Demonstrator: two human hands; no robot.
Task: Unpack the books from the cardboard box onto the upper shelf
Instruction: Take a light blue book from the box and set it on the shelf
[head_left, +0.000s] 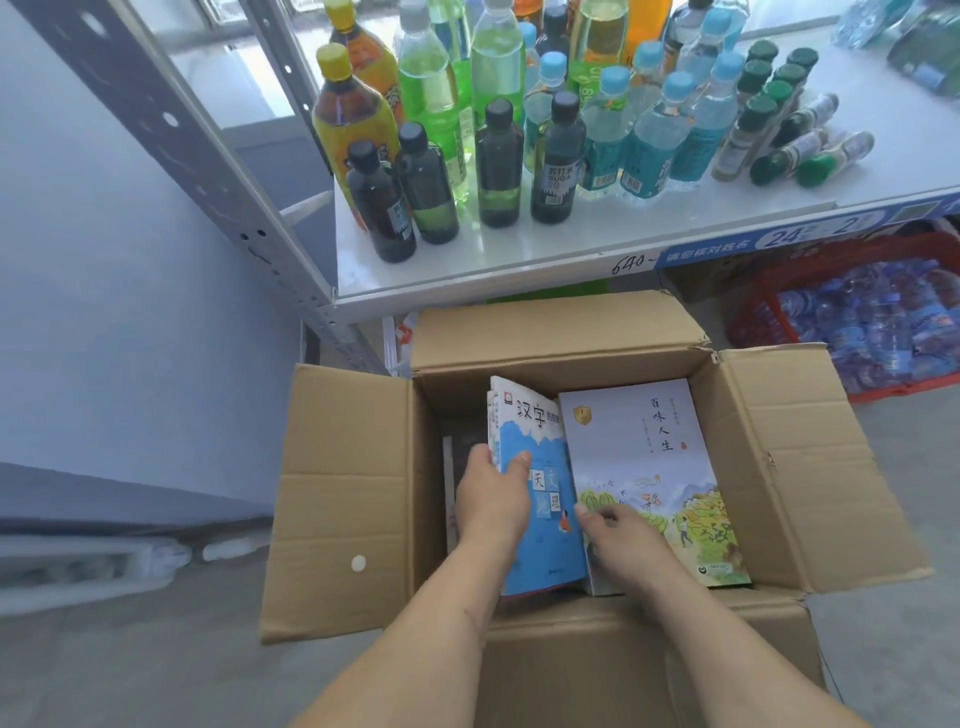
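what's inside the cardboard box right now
Inside the cardboard box are a blue book, gripped by the left hand, and a pale illustrated book, touched by the right hand. Darker books show at left; anything underneath is covered.

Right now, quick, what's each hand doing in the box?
Left hand: closed on the left edge of the blue book, thumb on its cover.
Right hand: fingertips at the seam between the blue book and the pale book; grip cannot be told.

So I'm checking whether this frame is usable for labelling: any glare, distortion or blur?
Head view: bright backlight washes out the white shelf behind the bottles; wide-angle bends the shelf upright; the book covers in the cardboard box stay legible; the floor at left looks smeared.
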